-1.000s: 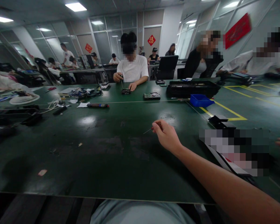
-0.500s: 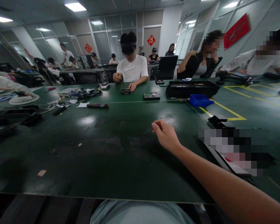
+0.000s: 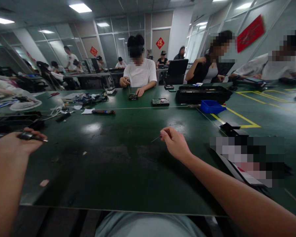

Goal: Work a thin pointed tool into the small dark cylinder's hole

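Note:
At the left, my left hand (image 3: 14, 142) is closed around a dark cylindrical tool (image 3: 27, 135) with a short bright metal tip pointing right. Its exact kind cannot be made out. Over the middle of the green table (image 3: 118, 184), my right hand (image 3: 174, 140) pinches a thin screwdriver (image 3: 156, 139). Its slim shaft points left and slightly down, and a bit of red shows at the fingers, which hide most of the handle. The two hands are well apart.
Across the table a person (image 3: 139, 74) works on a small device. A hard drive (image 3: 160, 102), a dark pen-shaped tool (image 3: 103, 112), a blue bin (image 3: 212, 107) and a long black tray (image 3: 203, 94) lie ahead. Black parts (image 3: 233, 129) are at right, cables (image 3: 88, 98) at left.
My left hand has come in from the left edge, bringing the dark tool forward over the table. My right hand and the screwdriver stay in place.

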Action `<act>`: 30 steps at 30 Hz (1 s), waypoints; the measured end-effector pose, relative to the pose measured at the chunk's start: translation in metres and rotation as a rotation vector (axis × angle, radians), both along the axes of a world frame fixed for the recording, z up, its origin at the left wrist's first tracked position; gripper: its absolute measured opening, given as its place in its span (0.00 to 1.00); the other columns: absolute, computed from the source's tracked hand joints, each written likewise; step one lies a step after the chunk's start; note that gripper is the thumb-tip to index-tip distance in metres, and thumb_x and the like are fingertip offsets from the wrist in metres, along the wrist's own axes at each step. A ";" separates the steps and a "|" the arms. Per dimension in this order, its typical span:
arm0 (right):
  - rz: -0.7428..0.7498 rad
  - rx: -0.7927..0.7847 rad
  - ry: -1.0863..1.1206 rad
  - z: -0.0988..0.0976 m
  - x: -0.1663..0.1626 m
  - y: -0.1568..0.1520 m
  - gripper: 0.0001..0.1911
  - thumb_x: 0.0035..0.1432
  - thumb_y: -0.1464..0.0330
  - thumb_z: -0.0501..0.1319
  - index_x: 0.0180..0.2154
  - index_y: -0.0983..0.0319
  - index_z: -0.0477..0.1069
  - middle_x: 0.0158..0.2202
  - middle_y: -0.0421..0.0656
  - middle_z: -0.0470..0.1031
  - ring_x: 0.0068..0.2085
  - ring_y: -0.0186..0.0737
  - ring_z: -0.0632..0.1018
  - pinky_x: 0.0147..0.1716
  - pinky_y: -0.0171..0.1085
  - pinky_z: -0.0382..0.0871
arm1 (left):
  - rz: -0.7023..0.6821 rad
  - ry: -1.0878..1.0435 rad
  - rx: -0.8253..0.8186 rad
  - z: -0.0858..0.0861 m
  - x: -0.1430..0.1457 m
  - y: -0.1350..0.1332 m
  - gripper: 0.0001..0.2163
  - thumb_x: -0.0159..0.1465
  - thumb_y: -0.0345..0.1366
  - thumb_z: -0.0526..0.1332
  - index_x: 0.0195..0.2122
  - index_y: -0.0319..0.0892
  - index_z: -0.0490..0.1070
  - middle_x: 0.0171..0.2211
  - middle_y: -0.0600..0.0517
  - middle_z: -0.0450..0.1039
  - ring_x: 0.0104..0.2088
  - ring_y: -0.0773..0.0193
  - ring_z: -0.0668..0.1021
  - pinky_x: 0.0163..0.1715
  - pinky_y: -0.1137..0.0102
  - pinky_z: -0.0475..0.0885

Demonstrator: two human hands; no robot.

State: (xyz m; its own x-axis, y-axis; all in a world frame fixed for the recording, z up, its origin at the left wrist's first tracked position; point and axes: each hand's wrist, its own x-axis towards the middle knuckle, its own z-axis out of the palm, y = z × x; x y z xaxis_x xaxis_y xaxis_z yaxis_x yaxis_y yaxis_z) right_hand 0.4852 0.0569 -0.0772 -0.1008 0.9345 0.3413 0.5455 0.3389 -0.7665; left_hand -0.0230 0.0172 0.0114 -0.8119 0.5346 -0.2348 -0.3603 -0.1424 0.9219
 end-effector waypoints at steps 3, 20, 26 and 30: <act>0.004 0.003 0.005 0.000 0.000 -0.001 0.11 0.67 0.61 0.54 0.37 0.59 0.71 0.29 0.41 0.78 0.33 0.41 0.79 0.34 0.39 0.67 | -0.125 -0.115 0.136 -0.008 0.020 0.023 0.15 0.70 0.28 0.39 0.30 0.38 0.60 0.20 0.55 0.61 0.21 0.70 0.63 0.28 0.73 0.62; 0.016 0.022 0.000 0.003 0.003 -0.002 0.12 0.68 0.61 0.54 0.38 0.60 0.72 0.30 0.42 0.78 0.33 0.41 0.78 0.33 0.38 0.66 | -0.981 -0.041 0.101 -0.035 0.249 0.044 0.16 0.49 0.25 0.56 0.41 0.38 0.69 0.26 0.53 0.65 0.24 0.65 0.70 0.26 0.70 0.67; 0.008 0.032 0.000 0.002 0.002 -0.001 0.11 0.67 0.62 0.54 0.37 0.59 0.71 0.29 0.41 0.78 0.33 0.40 0.78 0.33 0.38 0.66 | -1.164 0.214 0.114 -0.052 0.298 0.034 0.14 0.54 0.28 0.54 0.42 0.37 0.70 0.26 0.52 0.68 0.25 0.66 0.70 0.27 0.72 0.64; -0.014 0.045 0.005 0.001 0.002 -0.001 0.11 0.67 0.61 0.54 0.37 0.59 0.71 0.29 0.41 0.78 0.33 0.41 0.78 0.34 0.38 0.66 | -1.233 0.373 0.141 -0.064 0.316 0.031 0.15 0.54 0.28 0.53 0.42 0.38 0.70 0.26 0.52 0.69 0.28 0.64 0.71 0.30 0.70 0.65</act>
State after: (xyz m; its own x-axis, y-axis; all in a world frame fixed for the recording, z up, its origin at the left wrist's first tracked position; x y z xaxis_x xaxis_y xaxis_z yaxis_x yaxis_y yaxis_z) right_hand 0.4869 0.0562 -0.0763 -0.0866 0.9196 0.3833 0.5467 0.3655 -0.7534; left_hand 0.2930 0.0482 -0.0521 0.2270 0.9737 0.0169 -0.0488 -0.0059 0.9988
